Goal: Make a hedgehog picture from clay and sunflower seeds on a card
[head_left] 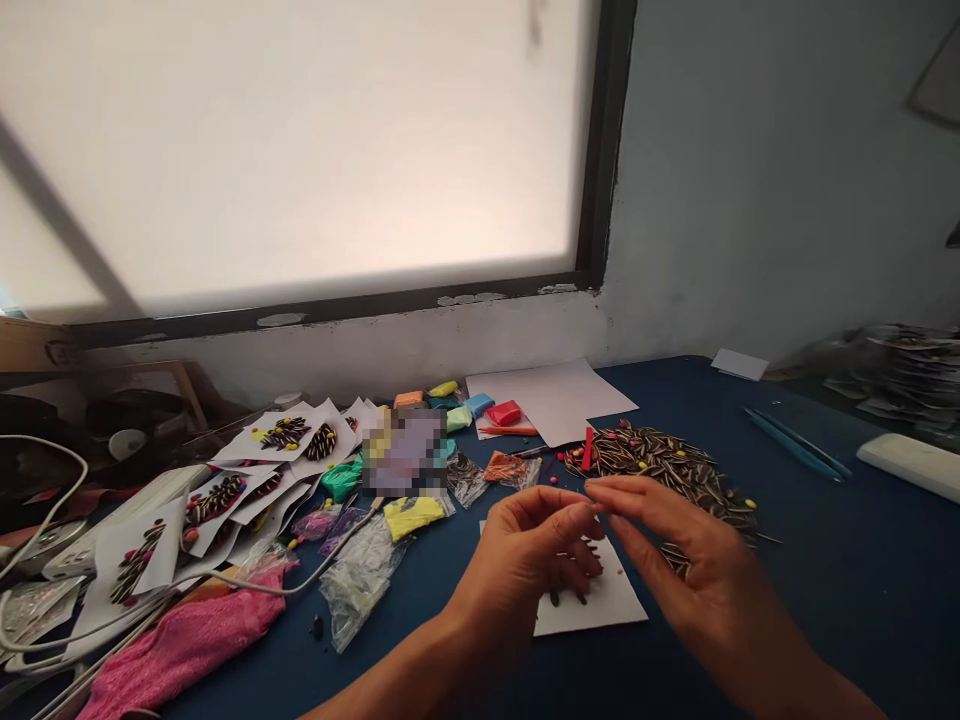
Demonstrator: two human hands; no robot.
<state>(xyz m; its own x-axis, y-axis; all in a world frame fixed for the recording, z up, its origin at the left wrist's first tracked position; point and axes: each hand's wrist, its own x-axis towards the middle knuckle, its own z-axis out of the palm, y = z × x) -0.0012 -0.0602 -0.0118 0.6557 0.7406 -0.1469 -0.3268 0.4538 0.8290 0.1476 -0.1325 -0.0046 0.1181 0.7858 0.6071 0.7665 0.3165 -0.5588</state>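
My left hand (521, 555) is closed, thumb and forefinger pinched together above a white card (626, 605). Opposite it, my right hand (697, 565) brings its thumb and fingertips up against the left fingertips. Whatever they pinch there is tiny, perhaps reddish, and I cannot make it out. Dark seeds lie on the card, partly hidden behind my left fingers. Just beyond my right hand is a heap of striped sunflower seeds (675, 465) with a few small yellow and pink balls among them.
White cards with seed designs (274, 440) overlap at left, near a pink cloth (195, 635) and a white cable. Colourful clay packets (416, 515) lie mid-table, with white paper (555, 395) behind. At right are a teal pen-like tool (799, 447) and a white case (911, 465).
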